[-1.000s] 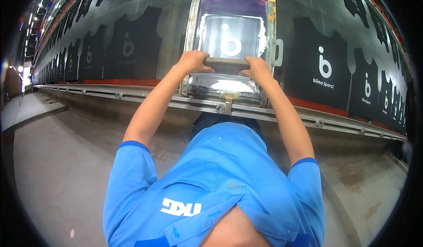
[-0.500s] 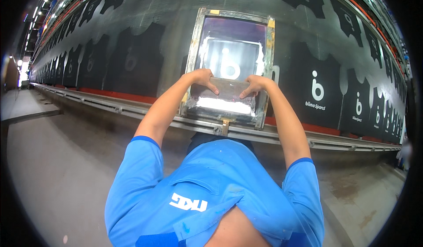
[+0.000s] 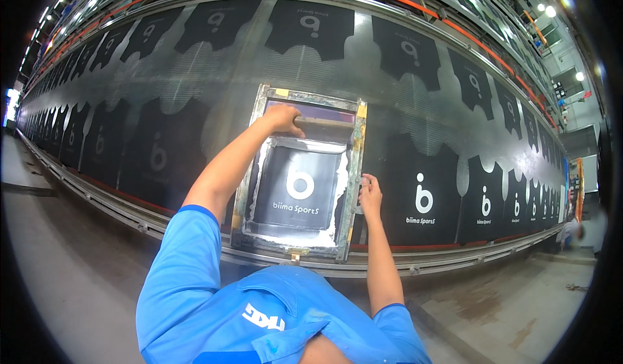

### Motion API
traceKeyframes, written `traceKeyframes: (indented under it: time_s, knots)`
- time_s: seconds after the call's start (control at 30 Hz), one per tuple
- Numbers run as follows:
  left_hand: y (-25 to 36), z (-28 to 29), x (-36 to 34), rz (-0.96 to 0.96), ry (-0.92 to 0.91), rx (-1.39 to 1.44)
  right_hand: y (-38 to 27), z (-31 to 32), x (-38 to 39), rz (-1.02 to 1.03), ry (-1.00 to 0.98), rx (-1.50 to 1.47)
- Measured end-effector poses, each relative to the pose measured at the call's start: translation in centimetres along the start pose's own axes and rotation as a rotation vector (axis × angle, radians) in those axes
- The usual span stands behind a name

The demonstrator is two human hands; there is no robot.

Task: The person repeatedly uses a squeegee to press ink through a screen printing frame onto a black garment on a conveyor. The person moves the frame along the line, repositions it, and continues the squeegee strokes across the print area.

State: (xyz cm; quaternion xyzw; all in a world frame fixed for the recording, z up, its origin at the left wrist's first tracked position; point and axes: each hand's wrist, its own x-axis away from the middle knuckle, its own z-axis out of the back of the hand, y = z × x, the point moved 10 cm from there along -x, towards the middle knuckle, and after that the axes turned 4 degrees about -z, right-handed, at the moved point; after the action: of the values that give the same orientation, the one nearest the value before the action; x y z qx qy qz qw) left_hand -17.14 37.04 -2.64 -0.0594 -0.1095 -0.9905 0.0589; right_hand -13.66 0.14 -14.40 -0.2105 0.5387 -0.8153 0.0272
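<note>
A screen-printing frame (image 3: 358, 140) with worn metal edges lies over a dark shirt piece. Through its mesh show a white rounded logo and lettering, ringed by smeared white ink (image 3: 339, 198). At the far end of the mesh, a squeegee (image 3: 326, 127) lies crosswise. My left hand (image 3: 283, 118) is closed on the squeegee's left part, thumb toward me. My right hand (image 3: 370, 197) is at the frame's right side, its fingers curled at the small side handle (image 3: 359, 201); part of the grip is hidden.
Dark shirt pieces (image 3: 425, 192) lie in two rows along a long grey printing table (image 3: 383, 117). Those to my right bear bright white logos. A metal rail (image 3: 396, 260) runs along the near edge. A person (image 3: 571, 233) stands far right.
The squeegee has gone from the near part of the screen to its far end. My right hand has left it for the frame's right side. The view has shifted.
</note>
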Motion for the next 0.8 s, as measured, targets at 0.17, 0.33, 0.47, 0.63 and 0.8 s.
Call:
traceKeyframes:
  time_s: [0.17, 0.33, 0.47, 0.63, 0.8]
  knots:
    - [1.1, -1.1, 2.5, 0.032, 0.071, -0.016, 2.1, -0.6, -3.7, 0.195, 0.075, -0.07]
    - [3.7, -3.0, 12.7, 0.051, 0.178, 0.043, 0.1, -0.9, -4.3, 0.273, 0.059, -0.03]
    - [9.3, -7.5, 22.8, 0.073, 0.21, 0.144, -0.4, 0.3, -4.3, 0.334, 0.088, -0.066]
    - [15.6, -12.0, 34.8, 0.01, 0.543, 0.103, -3.3, 1.3, -1.3, 0.325, 0.182, -0.065]
    - [15.8, -11.7, 36.4, 0.005, 0.588, 0.055, -6.4, 1.8, 2.2, 0.407, 0.348, 0.074]
